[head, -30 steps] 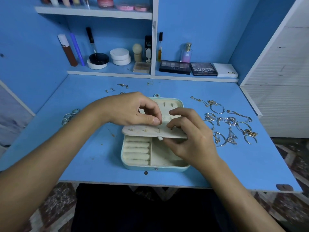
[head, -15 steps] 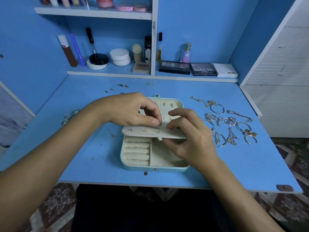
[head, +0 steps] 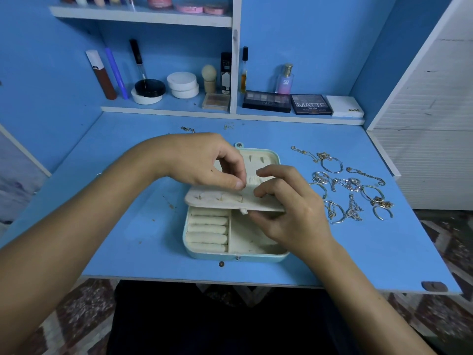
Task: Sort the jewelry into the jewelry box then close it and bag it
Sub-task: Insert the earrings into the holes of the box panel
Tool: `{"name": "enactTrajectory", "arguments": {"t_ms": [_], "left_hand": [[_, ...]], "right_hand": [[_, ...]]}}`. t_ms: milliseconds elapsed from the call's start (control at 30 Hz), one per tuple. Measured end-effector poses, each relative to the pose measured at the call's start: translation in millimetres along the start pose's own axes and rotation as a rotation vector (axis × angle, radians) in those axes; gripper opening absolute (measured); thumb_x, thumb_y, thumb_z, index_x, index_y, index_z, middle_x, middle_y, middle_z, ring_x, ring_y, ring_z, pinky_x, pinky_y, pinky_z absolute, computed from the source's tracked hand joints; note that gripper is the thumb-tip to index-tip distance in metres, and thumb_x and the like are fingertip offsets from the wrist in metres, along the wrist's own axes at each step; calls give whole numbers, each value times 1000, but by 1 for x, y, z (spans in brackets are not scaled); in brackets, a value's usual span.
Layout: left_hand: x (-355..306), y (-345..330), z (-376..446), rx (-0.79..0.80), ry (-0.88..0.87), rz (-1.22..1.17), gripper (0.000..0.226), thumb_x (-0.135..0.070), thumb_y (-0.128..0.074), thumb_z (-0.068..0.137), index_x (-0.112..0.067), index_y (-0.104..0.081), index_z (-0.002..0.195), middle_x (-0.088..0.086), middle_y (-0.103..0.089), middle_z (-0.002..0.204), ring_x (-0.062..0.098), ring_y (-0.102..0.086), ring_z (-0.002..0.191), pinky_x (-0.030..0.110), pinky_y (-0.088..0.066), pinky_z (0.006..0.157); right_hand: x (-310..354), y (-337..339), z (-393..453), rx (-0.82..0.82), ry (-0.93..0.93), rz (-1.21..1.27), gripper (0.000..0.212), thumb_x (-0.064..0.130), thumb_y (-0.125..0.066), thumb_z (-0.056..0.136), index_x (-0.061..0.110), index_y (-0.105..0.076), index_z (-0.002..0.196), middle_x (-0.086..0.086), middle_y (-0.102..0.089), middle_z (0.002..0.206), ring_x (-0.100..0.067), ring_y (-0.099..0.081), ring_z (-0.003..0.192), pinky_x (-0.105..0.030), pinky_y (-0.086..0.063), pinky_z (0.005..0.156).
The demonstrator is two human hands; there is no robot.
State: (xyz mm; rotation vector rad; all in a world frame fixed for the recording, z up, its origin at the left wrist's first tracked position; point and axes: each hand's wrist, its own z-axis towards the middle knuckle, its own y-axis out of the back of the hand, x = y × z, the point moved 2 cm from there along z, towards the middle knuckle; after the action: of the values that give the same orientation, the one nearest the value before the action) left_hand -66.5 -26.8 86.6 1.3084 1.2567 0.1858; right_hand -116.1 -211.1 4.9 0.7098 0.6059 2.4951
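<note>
While the jewelry box [head: 231,242] lies open mid-frame, the right hand [head: 289,211] pinches its cream flap [head: 220,201]; the left hand [head: 202,162] seemingly pinches something tiny above it.

One head-worn view (wide-angle) looks forward and down, close over the desk [head: 128,252].

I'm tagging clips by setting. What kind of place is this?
Probably a home vanity or dressing desk: a blue desk with shelves holding eyeshadow palettes and a perfume bottle. An open jewelry box sits on the desk beside loose jewelry.
</note>
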Motion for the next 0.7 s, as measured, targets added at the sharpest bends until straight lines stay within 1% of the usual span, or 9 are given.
{"name": "enactTrajectory", "arguments": {"t_ms": [100, 167, 233, 333, 500, 567, 633, 700], "left_hand": [[-5, 3, 0, 0, 18, 13, 7, -27, -70, 90, -32, -71, 85, -14, -69, 91, -12, -55, 59, 3, -38, 60], [-8, 3, 1, 15, 25, 26, 7, -26, -70, 89, -31, -72, 84, -13, -69, 89, -11, -55, 57, 2, -37, 58], [-10, 2, 2, 32, 33, 35, 8, -25, -71, 89, -29, -72, 83, -11, -70, 87, -10, -54, 55, 3, -37, 57], [-12, 1, 4, 50, 48, 51, 8, -23, -71, 87, -28, -73, 81, -11, -70, 84, -7, -54, 54, 6, -39, 57], [-14, 0, 9, 79, 63, 97, 9, -21, -70, 82, -29, -72, 78, -13, -69, 80, -3, -55, 60, 8, -40, 58], [-15, 0, 10, 91, 71, 118, 8, -23, -69, 80, -30, -72, 77, -12, -70, 81, -3, -54, 61, 14, -43, 61], [-16, 0, 11, 106, 79, 128, 7, -24, -69, 76, -30, -72, 76, -11, -70, 80, 0, -55, 64, 26, -48, 69], [-17, 0, 11, 121, 83, 133, 6, -25, -70, 75, -30, -72, 75, -11, -69, 77, 2, -57, 66, 32, -50, 73]], "right_hand": [[0, 0, 0, -3, 2, -8, 23, 16, -85, 74, 2, -68, 80, -11, -67, 106, -10, -58, 76, -25, -47, 56], [0, -1, 0, -5, 3, -11, 24, 14, -87, 71, 2, -68, 80, -11, -68, 106, -9, -58, 76, -25, -47, 57], [-1, -1, -1, -6, 5, -12, 23, 15, -86, 73, 2, -68, 80, -11, -67, 107, -11, -58, 75, -26, -47, 56], [-1, -1, -1, -7, 7, -16, 23, 18, -83, 75, 3, -68, 81, -10, -67, 107, -15, -59, 74, -30, -47, 54], [0, 0, -1, -7, 6, -27, 26, 15, -88, 71, 2, -68, 80, -11, -68, 106, -15, -58, 71, -28, -46, 54], [0, 0, -1, -4, 1, -22, 27, 15, -89, 70, 2, -68, 80, -11, -67, 106, -14, -58, 72, -27, -46, 55], [0, -1, -1, -4, 2, -23, 28, 14, -90, 69, 2, -67, 80, -11, -68, 106, -12, -57, 73, -25, -46, 55], [0, -1, 0, -4, 8, -20, 28, 13, -90, 69, 1, -67, 80, -12, -68, 105, -11, -57, 75, -22, -46, 56]]}}
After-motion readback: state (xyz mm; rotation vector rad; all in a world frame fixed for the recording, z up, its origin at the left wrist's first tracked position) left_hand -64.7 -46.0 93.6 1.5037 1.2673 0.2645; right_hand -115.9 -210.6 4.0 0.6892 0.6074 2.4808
